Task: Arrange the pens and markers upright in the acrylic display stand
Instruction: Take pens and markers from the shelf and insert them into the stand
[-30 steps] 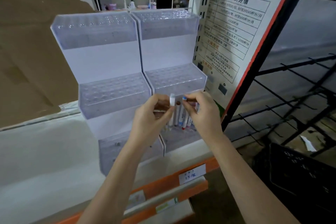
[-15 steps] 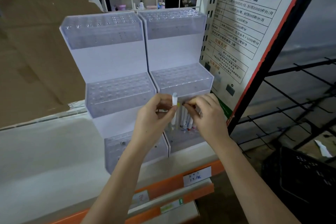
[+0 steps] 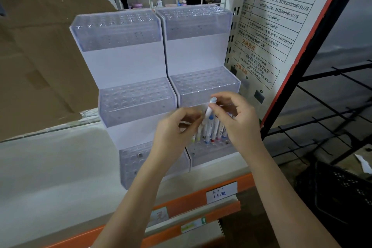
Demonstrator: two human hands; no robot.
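Observation:
Two clear three-tier acrylic stands sit side by side on a shelf, the left stand [image 3: 124, 62] and the right stand [image 3: 197, 54]. Several white pens with coloured bands [image 3: 211, 133] stand upright in the right stand's bottom tier. My right hand [image 3: 239, 123] pinches a white pen with a pale blue cap [image 3: 211, 106], raised and tilted above that row. My left hand [image 3: 173, 133] is blurred, its curled fingertips pinching the top of a white pen with a yellow band [image 3: 198, 137] at the row's left end. The upper tiers hold nothing.
A printed sign board [image 3: 281, 16] leans right of the stands. Brown cardboard [image 3: 40, 56] stands at the left. A black wire rack [image 3: 332, 106] and a black crate [image 3: 342, 191] are at the right. The orange shelf edge carries a price label [image 3: 221, 192].
My right hand has lifted a blue-capped pen up out of the row. My left hand has dropped lower with its pen, toward the bottom tier. The view has shifted closer.

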